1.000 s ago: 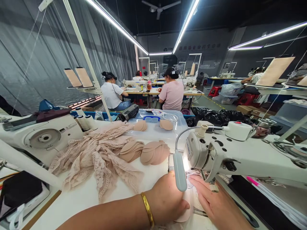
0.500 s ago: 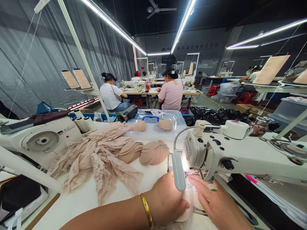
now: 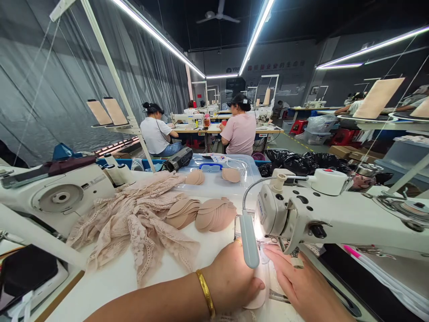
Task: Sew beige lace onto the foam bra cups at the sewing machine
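Observation:
At the head of a white sewing machine [image 3: 348, 205], my left hand [image 3: 231, 273], with a gold bangle at the wrist, is closed on a pale beige fabric piece [image 3: 258, 300]. Its thumb presses the fabric's edge; the other fingertips are hidden behind the grey lamp [image 3: 250, 243]. My right hand [image 3: 298, 279] lies flat with fingers stretched out, its tips touching the work beside the needle area. The lamp and the machine's head hide the needle and most of the seam. Sheer lace-like material shows below my left hand.
Left of the machine lie stacks of beige cup pads [image 3: 216, 214] and a heap of beige lace [image 3: 144, 223]. Behind them stands a clear plastic box [image 3: 234, 190] with a blue handle. A second machine [image 3: 56, 197] is at left. Two people sit at machines ahead.
My hands stay almost in place at the machine, with only a slight shift of the fabric. Ahead, the person in pink has moved a hand a little.

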Tool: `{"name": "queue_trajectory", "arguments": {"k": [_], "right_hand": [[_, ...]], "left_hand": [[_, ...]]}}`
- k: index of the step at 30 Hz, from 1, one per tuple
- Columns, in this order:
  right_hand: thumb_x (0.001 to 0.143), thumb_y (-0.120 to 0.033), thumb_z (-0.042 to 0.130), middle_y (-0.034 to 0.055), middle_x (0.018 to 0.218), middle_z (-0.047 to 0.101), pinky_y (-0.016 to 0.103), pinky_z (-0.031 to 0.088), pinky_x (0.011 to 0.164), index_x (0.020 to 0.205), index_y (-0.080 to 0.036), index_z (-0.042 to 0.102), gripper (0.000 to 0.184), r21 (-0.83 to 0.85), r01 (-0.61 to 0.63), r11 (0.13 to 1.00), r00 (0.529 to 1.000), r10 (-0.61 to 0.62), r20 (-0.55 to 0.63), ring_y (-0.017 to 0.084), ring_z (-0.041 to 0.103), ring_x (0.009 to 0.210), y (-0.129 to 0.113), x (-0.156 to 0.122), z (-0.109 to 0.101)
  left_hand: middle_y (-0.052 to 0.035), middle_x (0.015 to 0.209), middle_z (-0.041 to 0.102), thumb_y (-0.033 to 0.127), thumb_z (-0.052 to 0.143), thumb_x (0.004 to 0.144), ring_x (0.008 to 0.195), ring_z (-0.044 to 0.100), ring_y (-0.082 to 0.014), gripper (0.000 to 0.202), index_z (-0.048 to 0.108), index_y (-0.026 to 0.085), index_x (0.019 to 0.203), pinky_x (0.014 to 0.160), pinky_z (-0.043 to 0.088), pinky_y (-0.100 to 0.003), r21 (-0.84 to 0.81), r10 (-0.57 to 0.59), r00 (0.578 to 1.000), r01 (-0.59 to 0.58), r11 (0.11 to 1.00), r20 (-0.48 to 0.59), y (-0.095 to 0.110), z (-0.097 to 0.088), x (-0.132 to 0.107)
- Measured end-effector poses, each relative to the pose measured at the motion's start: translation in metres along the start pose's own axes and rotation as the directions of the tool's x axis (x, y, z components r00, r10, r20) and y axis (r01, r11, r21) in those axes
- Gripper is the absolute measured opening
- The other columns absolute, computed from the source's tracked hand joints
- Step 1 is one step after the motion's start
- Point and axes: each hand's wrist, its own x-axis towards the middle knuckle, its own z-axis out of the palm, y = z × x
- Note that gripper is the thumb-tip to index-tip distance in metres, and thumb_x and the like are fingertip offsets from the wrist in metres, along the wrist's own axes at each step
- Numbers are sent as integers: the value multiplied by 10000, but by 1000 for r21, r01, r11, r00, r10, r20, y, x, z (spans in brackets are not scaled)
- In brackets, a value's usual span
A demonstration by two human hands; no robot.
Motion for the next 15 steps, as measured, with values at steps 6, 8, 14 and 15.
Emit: {"name": "queue_trajectory", "arguments": {"k": [6,8,14,15], "right_hand": [[995,-195,496,21,1308,801,367,671,834,1417,-264,677,465,-19,3,1000,1000,-2,19,273,778,1096,1,-1,2],[998,-198,499,19,1319,798,366,670,848,1421,-266,679,465,-23,5,1000,1000,-5,17,272,778,1112,2,-2,4],[993,-189,500,5,1341,792,361,664,893,1421,-266,675,469,6,3,1000,999,-3,32,259,778,1150,4,-3,6],[995,-190,500,2,1345,791,356,666,891,1427,-267,669,470,11,2,1000,999,-2,39,257,777,1165,5,-3,6]], "left_hand": [[-77,1017,629,367,663,926,921,574,-233,214,650,188,1043,927,589,-423,9,-17,999,17,1000,39,2,-4,1],[-76,1013,625,362,665,924,915,565,-234,239,662,185,1084,925,578,-421,12,-5,1000,5,1000,23,1,-3,2],[-66,967,613,372,646,937,853,538,-217,215,660,179,1030,903,559,-408,43,16,1000,-16,999,8,0,-3,4],[-64,965,616,377,647,936,851,537,-217,217,658,180,1026,904,559,-409,48,16,1000,-16,999,12,0,-4,4]]}}
